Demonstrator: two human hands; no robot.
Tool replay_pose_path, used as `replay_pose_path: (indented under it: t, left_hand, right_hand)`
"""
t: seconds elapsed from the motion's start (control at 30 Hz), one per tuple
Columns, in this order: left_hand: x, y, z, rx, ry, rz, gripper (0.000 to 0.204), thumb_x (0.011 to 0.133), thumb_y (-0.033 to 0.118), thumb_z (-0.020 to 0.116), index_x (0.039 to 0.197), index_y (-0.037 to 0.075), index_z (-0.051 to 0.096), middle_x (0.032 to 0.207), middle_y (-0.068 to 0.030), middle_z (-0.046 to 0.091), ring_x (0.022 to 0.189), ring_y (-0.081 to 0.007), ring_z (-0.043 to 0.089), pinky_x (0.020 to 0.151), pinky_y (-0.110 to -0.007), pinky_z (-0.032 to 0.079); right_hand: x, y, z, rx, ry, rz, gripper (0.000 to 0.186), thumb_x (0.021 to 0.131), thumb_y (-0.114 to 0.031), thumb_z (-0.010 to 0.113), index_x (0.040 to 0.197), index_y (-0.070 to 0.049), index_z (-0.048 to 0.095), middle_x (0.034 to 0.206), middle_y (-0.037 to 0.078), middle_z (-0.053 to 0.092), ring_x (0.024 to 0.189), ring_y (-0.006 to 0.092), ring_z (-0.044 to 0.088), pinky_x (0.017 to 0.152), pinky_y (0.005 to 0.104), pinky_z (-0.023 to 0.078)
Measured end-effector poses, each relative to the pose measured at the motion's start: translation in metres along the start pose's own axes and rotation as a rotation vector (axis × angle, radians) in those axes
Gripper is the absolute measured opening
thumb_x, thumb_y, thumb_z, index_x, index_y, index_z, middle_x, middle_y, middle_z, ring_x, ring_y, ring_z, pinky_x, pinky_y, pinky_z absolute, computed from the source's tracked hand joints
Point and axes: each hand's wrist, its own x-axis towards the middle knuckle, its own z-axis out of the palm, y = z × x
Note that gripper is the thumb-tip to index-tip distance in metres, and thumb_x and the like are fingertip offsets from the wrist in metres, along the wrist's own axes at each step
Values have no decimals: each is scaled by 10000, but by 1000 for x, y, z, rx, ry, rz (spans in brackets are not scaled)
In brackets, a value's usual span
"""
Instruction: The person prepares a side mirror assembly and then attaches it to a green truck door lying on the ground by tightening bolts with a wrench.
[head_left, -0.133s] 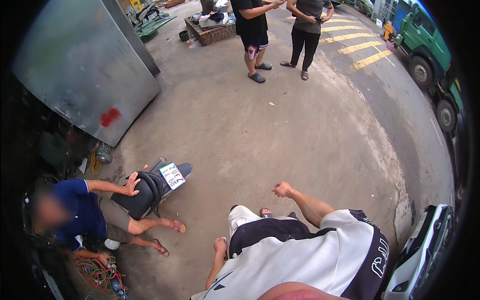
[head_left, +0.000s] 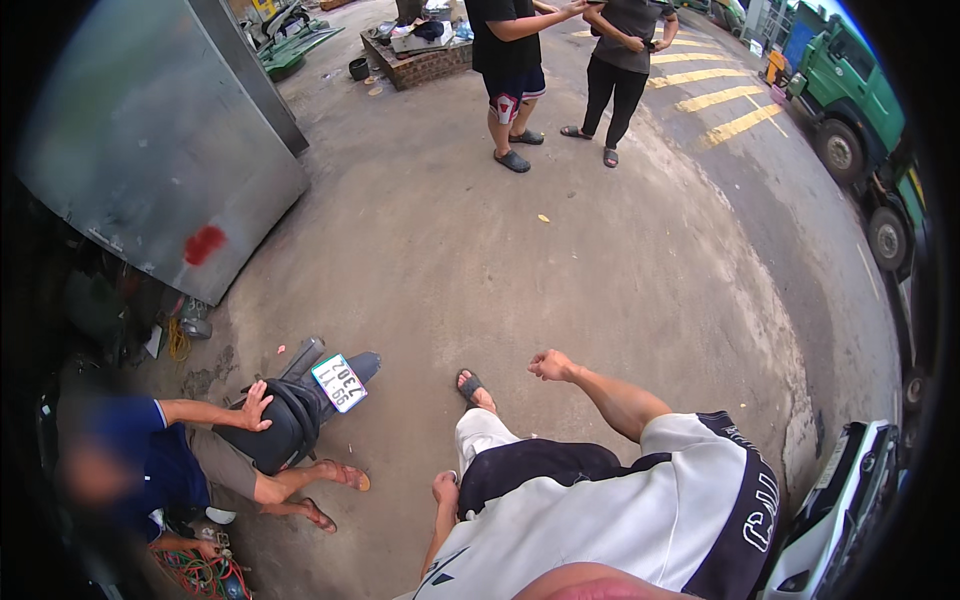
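Note:
My left hand hangs low beside my dark shorts, its fingers curled. A small pale edge shows at it, too small to name. Held forward over the concrete, my right hand has loosely curled fingers and no visible object in it. My sandalled foot is on the ground ahead of the shorts. To my left is a motorbike's black seat, with a co-worker's hand resting on it. The bike's white plate faces up toward me.
Red and green hoses lie beside the co-worker. A grey metal panel stands at the far left. Two people stand ahead. A green truck is at the far right, and a white vehicle is close on my right.
My sandalled foot has come forward into clear view. My right hand has shifted slightly left and forward. My left hand stays low at my side.

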Motion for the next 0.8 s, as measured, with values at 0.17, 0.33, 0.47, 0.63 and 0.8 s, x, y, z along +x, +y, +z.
replay_pose_path:
  t: [0.17, 0.33, 0.47, 0.63, 0.8]
  left_hand:
    - [169, 38, -20, 487, -26, -43, 342, 872, 348, 651, 1050, 83, 774, 1058, -179, 746, 1037, -329, 705, 889, -414, 538]
    - [286, 183, -3, 498, -144, -37, 322, 882, 303, 596, 940, 35, 765, 948, -200, 741, 852, -331, 727, 729, -432, 559]
    - [390, 360, -25, -1, -44, -124, 233, 900, 231, 619, 982, 39, 721, 783, -114, 700, 603, -189, 665, 535, -377, 511]
    - [534, 574, -53, 20, -100, 69, 268, 957, 253, 610, 1109, 47, 688, 744, -76, 660, 571, -160, 614, 493, -340, 472]
    - [671, 699, -37, -19, -35, 47, 281, 953, 263, 623, 1134, 58, 686, 766, -80, 671, 580, -168, 616, 506, -347, 478]
  right_hand:
    - [143, -95, -14, 13, -16, 65, 353, 946, -341, 657, 1109, -32, 705, 959, 103, 733, 815, 204, 695, 722, 358, 571]
    - [201, -117, -101, 58, -25, 378, 342, 948, -332, 659, 1123, -41, 693, 957, 101, 727, 787, 204, 683, 674, 368, 559]
    - [267, -172, -141, 192, 10, 429, 286, 945, -300, 666, 1087, -54, 702, 910, 93, 724, 732, 189, 666, 606, 346, 522]
    - [418, -254, -146, 244, -8, 415, 250, 937, -269, 665, 1031, -45, 727, 859, 88, 720, 684, 186, 654, 546, 339, 506]
    - [611, -357, -200, 126, -10, 293, 249, 942, -248, 660, 1023, -25, 734, 881, 109, 729, 731, 223, 686, 599, 381, 556]
